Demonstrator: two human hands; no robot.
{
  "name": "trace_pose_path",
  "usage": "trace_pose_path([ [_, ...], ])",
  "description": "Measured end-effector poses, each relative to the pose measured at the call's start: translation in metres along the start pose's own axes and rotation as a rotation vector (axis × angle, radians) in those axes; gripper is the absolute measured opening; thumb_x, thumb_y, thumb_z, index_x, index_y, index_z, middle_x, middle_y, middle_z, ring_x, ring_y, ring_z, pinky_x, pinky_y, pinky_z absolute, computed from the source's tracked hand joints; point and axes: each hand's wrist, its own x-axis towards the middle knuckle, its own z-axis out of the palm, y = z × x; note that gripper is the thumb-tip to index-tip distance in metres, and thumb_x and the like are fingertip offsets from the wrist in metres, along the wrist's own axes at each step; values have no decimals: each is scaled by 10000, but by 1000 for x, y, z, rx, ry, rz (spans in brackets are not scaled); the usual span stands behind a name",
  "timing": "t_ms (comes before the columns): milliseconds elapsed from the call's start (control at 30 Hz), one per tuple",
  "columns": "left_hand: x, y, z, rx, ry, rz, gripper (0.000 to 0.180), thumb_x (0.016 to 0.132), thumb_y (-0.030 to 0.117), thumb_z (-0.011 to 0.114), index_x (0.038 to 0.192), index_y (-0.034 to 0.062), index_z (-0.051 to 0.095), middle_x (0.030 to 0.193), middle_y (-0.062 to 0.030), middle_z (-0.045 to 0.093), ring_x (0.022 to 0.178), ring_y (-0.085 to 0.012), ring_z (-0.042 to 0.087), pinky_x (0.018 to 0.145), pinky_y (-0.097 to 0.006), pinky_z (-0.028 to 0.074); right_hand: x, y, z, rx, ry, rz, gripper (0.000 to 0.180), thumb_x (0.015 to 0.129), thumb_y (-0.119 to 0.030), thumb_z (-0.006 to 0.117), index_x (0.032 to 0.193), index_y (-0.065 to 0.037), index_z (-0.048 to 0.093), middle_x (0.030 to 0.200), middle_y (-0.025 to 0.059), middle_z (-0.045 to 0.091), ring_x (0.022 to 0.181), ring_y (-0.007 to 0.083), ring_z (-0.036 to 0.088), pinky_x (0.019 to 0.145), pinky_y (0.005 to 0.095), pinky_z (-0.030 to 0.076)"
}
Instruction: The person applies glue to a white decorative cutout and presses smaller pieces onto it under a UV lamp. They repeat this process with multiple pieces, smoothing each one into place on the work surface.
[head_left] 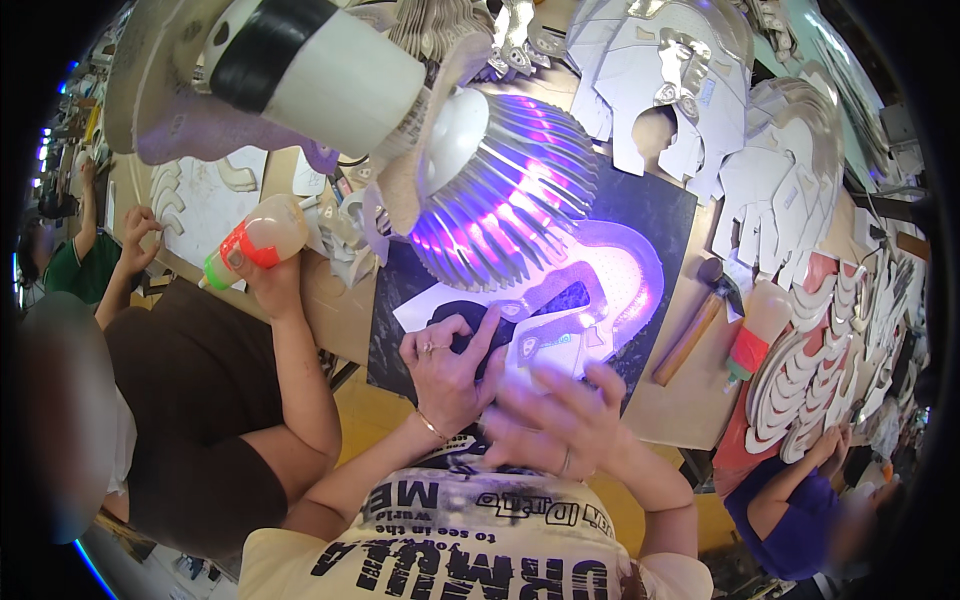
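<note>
A U-shaped shoe-upper piece, pale with a glossy rim, lies on a dark mat under a lamp's violet light. My left hand is at its near left end, fingers bent and pressed on a small black piece next to the upper. One fingertip touches the upper's edge. Just right of it, my right hand is smeared by motion, its fingers apart and nothing visible in them. It hovers near the close end of the upper, and part of the work is hidden behind my hands.
A large ribbed lamp hangs over the mat. To the right lie a hammer and a glue bottle, with stacked white shoe pieces beyond. At left, a co-worker's hand holds another bottle.
</note>
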Motion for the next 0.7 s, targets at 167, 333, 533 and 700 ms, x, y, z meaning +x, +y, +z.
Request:
trace_pose_path([
  [167, 0, 5, 1, 35, 58, 27, 487, 846, 307, 709, 1324, 231, 654, 1238, -105, 511, 1111, -265, 461, 1015, -467, 288, -18, 29, 13, -117, -329, 116, 447, 935, -424, 634, 1265, -123, 654, 1351, 60, 627, 1287, 224, 566, 1095, 409, 355],
  [333, -1, 4, 2, -6, -125, -44, 498, 858, 306, 685, 1352, 281, 623, 1384, -154, 474, 1337, -323, 392, 1153, -526, 200, -27, 40, 21, -59, -411, 131, 484, 902, -370, 671, 1246, -33, 628, 1378, 161, 585, 1310, 286, 539, 1081, 426, 412],
  [533, -2, 1, 7, -21, -111, 2, 525, 832, 326, 702, 1348, 275, 618, 1414, -143, 450, 1347, -326, 385, 1184, -566, 145, -28, 24, 23, -201, -593, 161, 486, 944, -395, 610, 1271, -36, 581, 1345, 169, 597, 1318, 302, 532, 1113, 488, 368],
  [700, -4, 2, 8, -71, -154, -20, 548, 827, 301, 712, 1361, 259, 600, 1462, -159, 410, 1359, -334, 377, 1188, -576, 143, -23, 21, 27, -234, -489, 167, 518, 901, -391, 662, 1280, -44, 597, 1249, 129, 634, 1227, 285, 576, 1094, 484, 361],
])
